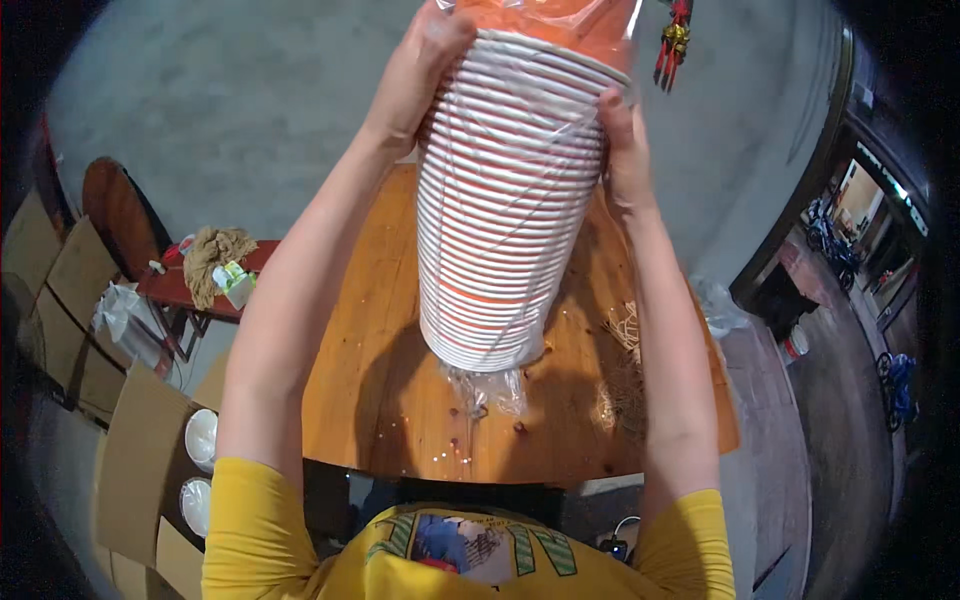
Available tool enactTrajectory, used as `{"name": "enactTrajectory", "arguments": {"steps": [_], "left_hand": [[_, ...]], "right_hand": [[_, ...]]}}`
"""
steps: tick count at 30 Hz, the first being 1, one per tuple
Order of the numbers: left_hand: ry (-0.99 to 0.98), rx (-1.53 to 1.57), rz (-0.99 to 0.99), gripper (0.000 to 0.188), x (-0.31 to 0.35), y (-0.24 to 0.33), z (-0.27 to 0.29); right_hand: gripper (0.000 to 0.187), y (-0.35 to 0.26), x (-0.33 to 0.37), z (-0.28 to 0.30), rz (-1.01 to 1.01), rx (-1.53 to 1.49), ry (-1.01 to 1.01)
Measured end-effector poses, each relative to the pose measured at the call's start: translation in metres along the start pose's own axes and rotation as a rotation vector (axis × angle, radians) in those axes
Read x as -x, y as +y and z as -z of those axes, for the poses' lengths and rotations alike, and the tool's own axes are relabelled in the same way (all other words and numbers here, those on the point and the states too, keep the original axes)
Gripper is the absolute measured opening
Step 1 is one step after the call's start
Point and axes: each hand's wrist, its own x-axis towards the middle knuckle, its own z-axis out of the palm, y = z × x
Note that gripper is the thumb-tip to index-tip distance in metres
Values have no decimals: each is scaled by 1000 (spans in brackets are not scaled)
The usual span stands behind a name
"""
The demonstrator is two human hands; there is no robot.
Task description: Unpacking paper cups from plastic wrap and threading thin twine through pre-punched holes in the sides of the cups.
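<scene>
While both arms are raised high, a tall stack of nested white-and-orange disposable bowls (505,200), wrapped in a clear plastic sleeve (487,388), hangs above the round wooden bench (385,390). The stack leans, and the hold is only near its upper end; the slick film could slide through the palms, or the loose twisted tail at the bottom could give way and let bowls drop onto the bench. The left hand (425,75) is curled over the upper left rim of the stack, fingers closed against the plastic. The right hand (622,140) presses flat along the right side, fingers partly bent around the bowls rather than fully closed.
</scene>
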Motion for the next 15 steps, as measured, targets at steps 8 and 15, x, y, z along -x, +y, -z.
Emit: {"name": "enactTrajectory", "arguments": {"steps": [8,15], "left_hand": [[184,-112,-291,67,-8,-8,-23],[73,-72,-227,87,51,-18,0]], "right_hand": [[77,-13,-1,-15,145,39,55],[86,-26,72,26,-46,-121,-119]]}}
